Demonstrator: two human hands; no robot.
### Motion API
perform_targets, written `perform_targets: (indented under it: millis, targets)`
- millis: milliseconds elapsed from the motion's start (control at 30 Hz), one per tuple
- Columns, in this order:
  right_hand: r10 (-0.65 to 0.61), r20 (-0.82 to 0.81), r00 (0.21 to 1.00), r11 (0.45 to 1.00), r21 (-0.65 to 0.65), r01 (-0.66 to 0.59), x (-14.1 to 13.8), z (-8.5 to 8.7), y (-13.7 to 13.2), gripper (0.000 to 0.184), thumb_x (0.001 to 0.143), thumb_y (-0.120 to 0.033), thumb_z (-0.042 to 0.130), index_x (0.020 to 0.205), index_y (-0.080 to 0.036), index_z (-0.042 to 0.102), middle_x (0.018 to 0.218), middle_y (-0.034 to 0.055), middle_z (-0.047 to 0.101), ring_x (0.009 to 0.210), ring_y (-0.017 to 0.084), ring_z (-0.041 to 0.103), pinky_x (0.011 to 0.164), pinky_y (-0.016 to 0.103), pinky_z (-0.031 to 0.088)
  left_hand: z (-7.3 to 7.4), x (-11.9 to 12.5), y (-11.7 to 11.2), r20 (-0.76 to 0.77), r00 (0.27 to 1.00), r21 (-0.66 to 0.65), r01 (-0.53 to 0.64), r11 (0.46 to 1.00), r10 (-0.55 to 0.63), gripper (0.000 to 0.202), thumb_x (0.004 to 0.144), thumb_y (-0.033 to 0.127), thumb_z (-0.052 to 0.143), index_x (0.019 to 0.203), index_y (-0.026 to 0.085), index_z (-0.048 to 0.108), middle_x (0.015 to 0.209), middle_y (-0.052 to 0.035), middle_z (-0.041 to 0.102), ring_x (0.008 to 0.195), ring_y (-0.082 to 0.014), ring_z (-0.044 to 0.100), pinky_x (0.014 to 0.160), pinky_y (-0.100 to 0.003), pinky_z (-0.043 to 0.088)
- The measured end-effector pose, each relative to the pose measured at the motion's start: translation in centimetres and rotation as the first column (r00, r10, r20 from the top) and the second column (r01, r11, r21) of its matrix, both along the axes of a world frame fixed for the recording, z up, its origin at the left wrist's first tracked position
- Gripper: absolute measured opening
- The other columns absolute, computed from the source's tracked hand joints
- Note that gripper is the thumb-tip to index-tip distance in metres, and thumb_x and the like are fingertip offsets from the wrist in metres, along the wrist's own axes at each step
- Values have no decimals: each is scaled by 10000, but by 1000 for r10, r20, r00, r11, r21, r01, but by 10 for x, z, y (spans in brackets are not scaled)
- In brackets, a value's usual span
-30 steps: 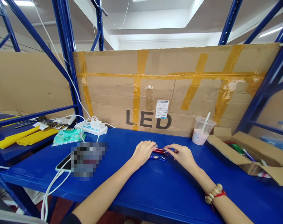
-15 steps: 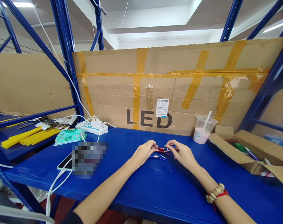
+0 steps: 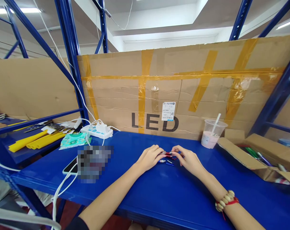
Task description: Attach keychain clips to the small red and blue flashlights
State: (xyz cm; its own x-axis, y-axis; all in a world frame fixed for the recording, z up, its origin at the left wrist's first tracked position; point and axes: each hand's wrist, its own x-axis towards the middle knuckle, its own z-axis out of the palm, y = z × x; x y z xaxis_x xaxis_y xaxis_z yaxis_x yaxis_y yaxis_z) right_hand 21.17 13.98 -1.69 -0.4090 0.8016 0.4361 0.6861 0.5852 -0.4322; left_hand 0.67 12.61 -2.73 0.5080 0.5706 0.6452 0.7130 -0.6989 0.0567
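Looks mid-job to me: the left hand (image 3: 150,158)'s grip seems pinched on the red pen (image 3: 168,153) at twelve o'clock on the worktop (image 3: 164,195), the right hand (image 3: 189,162) curls at its three-o'clock end (can't tell if it's gripping), and the blue pen (image 3: 167,163) lies unhandled at six.

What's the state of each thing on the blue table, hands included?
Left hand: at the red pen parts, exact grip hidden
Right hand: fingers bent, at the red pen parts
Red pen parts: between the hands, partly hidden
Blue pen: lying down
Cup: upright, partly filled, straw in
Cardboard box: open, holding items
Phone: flat, screen dark
Power strip: adapter plugged in
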Motion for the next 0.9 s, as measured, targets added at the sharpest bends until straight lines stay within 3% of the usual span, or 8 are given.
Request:
perform_targets:
  millis: [167, 300, 400, 667, 900]
  targets:
    - [30, -81, 996, 999, -11, -31, -1, -3, -1, 269, 878, -438, 396, 924, -206, 525, 807, -32, 594, 464, 46, 503, 536, 191, 416, -1, 0, -1, 28, 1000, 1, 12, 1000, -12, 229, 895, 365, 424, 871, 165, 533, 850, -3, 561, 788, -125, 509, 725, -230, 410]
    - [89, -261, 961, 995, 67, -73, -7, -4, -5, 301, 868, -447, 421, 880, -173, 545, 778, 0, 578, 446, 42, 481, 499, 181, 417, 1, 0, -1, 66, 997, 21, 32, 999, -34, 225, 880, 374, 456, 841, 160, 515, 822, 3, 568, 753, -120, 508, 692, -224, 400]
    - [155, -300, 941, 986, 110, -127, -12, -5, -7, 308, 864, -436, 443, 819, -157, 566, 838, 20, 572, 462, 33, 483, 491, 174, 418, 1, -1, 1, 22, 999, 14, 40, 999, -41, 218, 906, 351, 409, 845, 163, 502, 792, 12, 582, 721, -125, 499, 668, -235, 389]
    - [148, -317, 937, 989, 54, -138, -13, -8, -3, 307, 830, -448, 496, 826, -155, 586, 833, 22, 576, 445, 35, 482, 460, 178, 417, 1, 0, 0, 7, 999, 48, 34, 998, -34, 232, 915, 350, 386, 837, 162, 497, 818, 1, 588, 717, -140, 462, 666, -254, 388]
    - [169, -396, 903, 982, -15, -190, -15, -5, -3, 349, 797, -466, 532, 781, -123, 588, 834, 45, 566, 425, 35, 483, 430, 176, 407, 3, -1, 4, -112, 993, 59, 40, 997, -34, 257, 934, 315, 326, 846, 148, 502, 811, -28, 558, 749, -158, 465, 735, -290, 399]
